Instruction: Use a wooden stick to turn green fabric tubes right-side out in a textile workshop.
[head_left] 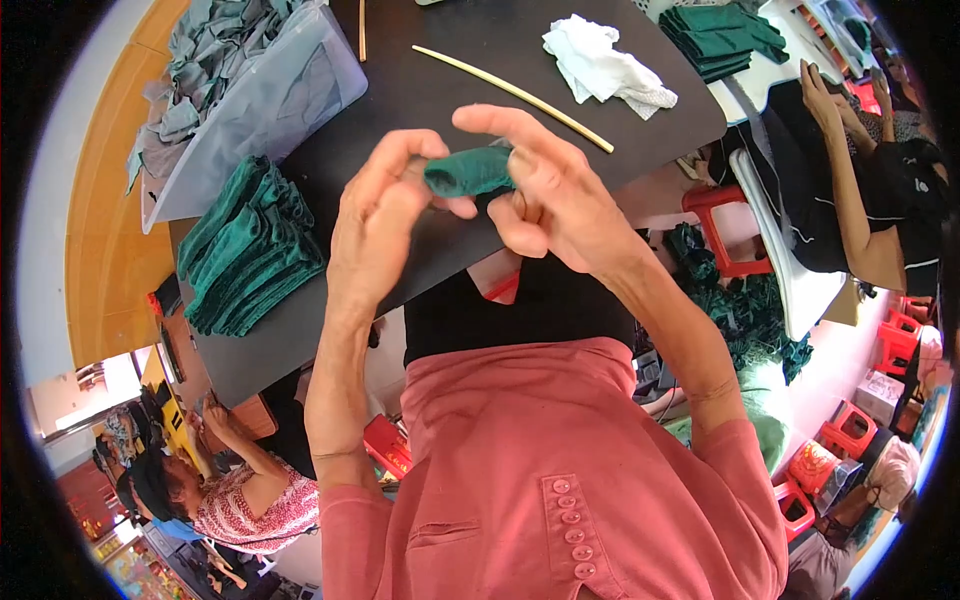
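Note:
Between my two hands, above the near edge of the dark table (400, 110), is a small rolled or tube-shaped piece of dark green velvety cloth (468, 172). My left hand (378, 205) has its fingers curled at the left end of the cloth, thumb and fingertips against it. My right hand (545, 190) grips the right end, with the index finger stretched out above it. That end is partly hidden by the fingers. To the left on the table lies a stack of folded green velvety pieces (250, 250).
A translucent plastic bin (290, 110) full of grey cloth stands at the back left. A thin pale stick (510, 95) and a crumpled white cloth (605, 68) lie beyond my hands. More folded green cloth (720, 38) sits back right. Other people work at both sides; a red stool (725, 230) stands right.

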